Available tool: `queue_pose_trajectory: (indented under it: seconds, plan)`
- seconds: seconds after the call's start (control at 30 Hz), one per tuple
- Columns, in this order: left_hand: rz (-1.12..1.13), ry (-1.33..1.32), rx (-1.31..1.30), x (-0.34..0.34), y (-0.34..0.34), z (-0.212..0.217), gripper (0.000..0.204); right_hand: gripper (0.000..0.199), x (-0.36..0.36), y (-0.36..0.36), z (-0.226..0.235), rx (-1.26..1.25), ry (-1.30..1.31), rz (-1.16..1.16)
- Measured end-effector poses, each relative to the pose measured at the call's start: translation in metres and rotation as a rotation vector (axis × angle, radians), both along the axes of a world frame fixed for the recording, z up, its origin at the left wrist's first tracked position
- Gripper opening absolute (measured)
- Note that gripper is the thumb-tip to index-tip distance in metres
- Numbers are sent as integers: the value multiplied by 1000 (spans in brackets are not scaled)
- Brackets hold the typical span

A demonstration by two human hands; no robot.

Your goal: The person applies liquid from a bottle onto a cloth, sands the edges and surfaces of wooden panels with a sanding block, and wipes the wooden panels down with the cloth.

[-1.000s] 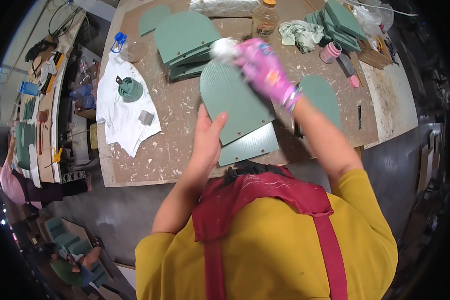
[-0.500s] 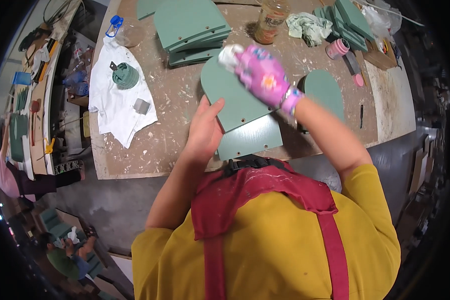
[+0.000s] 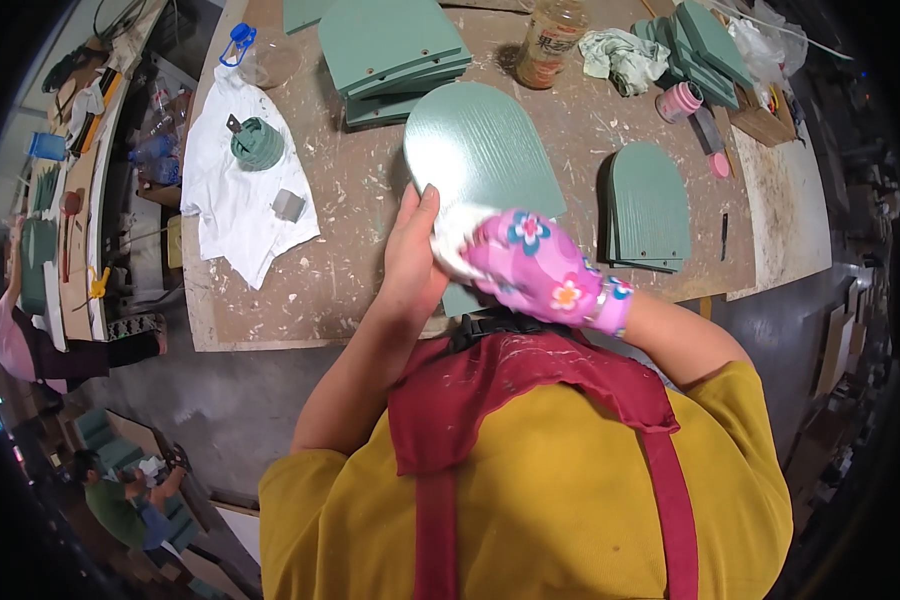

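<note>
A green round-topped board (image 3: 495,145) lies in front of me on the worktable, its glossy upper face showing streaks of grain. My bare left hand (image 3: 412,250) grips its left edge, thumb on the face and fingers mostly hidden. My right hand (image 3: 540,268), in a pink flowered glove, is closed on a wadded white cloth (image 3: 452,238). That cloth touches the board's near left part, close to my left thumb. Below it, a corner of another green board (image 3: 460,300) shows; my hands cover most of it.
Stacked green boards stand at the back (image 3: 390,50), right (image 3: 650,205) and far right (image 3: 710,45). A bottle (image 3: 550,45), a crumpled rag (image 3: 622,60) and a pink jar (image 3: 676,102) sit behind. At left, a white cloth sheet (image 3: 215,190) bears a green-smeared container (image 3: 257,145).
My right hand has swept the white cloth from the board's far left edge down toward its near left part. The board now lies flatter, its shiny face showing. My left hand keeps its hold.
</note>
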State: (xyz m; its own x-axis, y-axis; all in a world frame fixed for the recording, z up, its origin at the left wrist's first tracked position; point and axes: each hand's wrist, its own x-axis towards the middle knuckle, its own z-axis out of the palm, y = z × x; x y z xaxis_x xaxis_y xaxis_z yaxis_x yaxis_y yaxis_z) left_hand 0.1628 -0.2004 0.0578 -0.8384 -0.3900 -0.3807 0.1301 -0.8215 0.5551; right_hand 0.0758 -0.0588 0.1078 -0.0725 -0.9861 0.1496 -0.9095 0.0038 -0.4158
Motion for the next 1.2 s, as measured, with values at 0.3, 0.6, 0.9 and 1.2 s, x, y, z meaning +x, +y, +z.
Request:
queue_pose_trajectory:
  seconds: [0.3, 0.6, 0.9, 1.2]
  plan:
    - [-44, -241, -1191, 16, -12, 18, 51, 39, -58, 30, -18, -63, -545, -362]
    - [-445, 134, -2236, 3, 51, -15, 43, 32, -54, -29, 3, 109, -416, -113]
    - [-392, 107, -1688, 9, 60, -28, 39, 37, -21, -75, -18, 168, 53, 215]
    - [-215, 72, -1241, 5, 65, -20, 34, 34, -6, -85, 6, 416, 269, 355]
